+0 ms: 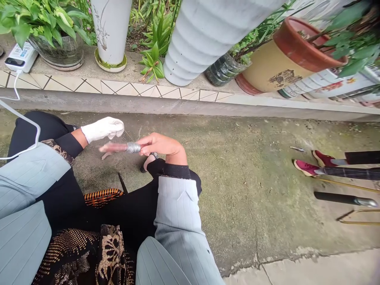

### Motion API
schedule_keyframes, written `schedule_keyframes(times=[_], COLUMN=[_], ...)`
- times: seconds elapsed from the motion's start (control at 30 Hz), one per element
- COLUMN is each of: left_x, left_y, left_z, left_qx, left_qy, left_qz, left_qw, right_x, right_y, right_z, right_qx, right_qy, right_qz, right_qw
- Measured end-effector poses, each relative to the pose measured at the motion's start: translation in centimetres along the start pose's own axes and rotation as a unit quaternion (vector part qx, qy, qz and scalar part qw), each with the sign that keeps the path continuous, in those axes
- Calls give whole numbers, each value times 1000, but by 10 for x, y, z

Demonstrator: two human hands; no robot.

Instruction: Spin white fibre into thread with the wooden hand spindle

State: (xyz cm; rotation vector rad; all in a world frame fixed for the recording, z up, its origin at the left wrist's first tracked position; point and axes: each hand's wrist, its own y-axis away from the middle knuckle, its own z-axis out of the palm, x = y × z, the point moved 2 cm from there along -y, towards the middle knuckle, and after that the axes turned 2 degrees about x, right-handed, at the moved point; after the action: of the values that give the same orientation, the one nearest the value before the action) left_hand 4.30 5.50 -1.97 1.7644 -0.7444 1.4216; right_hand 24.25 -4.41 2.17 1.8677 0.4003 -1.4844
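Pale blue pinstriped sleeves (179, 209) — black cuffs (177, 171), white glove (102, 128), black trousers (130, 209) — patterned top (111, 253)

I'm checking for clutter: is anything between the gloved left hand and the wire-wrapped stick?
Nothing solid is visible between the left hand and the wire-wrapped stick in the right hand; only a thin strand seems to run off the gloved fingertips.

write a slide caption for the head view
A bare right hand holds a reddish rod with a silvery wrapping near the white-gloved left hand, beside a tiled ledge of potted plants.
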Motion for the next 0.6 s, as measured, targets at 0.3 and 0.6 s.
schedule_keyframes(times=[0.3, 0.6], left_x=[-10, 5], left_y=[5, 7], left_z=[19, 16], left_qx=[-143, -128], left_qy=[-16, -67], left_qz=[-48, -10], left_qw=[988, 989], right_x=[22, 22], right_y=[-12, -19], right_z=[-25, -15], right_qx=[418, 261], right_qy=[-102, 293], right_qz=[-68, 259], right_qw=[900, 882])
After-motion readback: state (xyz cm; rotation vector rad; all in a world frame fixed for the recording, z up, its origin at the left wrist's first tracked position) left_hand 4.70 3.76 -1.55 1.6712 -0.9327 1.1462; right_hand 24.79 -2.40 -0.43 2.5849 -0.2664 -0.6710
